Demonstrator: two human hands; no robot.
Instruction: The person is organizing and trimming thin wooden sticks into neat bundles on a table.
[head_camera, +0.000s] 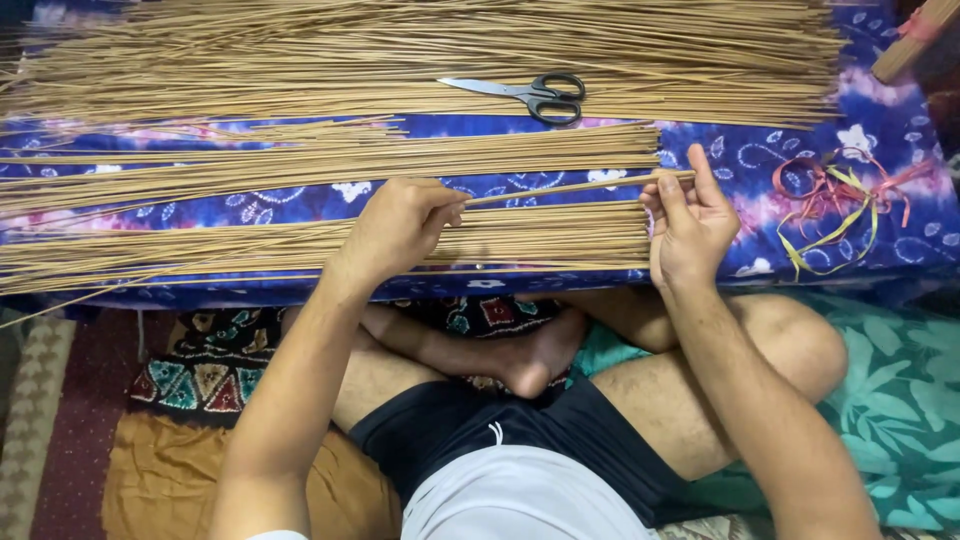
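I sit cross-legged in front of a low surface covered by a blue patterned cloth (760, 160). My left hand (400, 225) pinches one end of a thin tan stick (570, 187), and my right hand (690, 220) holds its other end between thumb and fingers. The stick hangs just above a flat row of similar sticks (250, 245) lying along the cloth's front edge. A second row (300, 165) lies behind it, and a large pile of sticks (400, 50) covers the back.
Black-handled scissors (530, 93) rest on the back pile. A tangle of red and yellow ribbon (840, 200) lies on the cloth at the right. A bundled stick end (915, 40) shows at the top right corner. Patterned mats lie under my legs.
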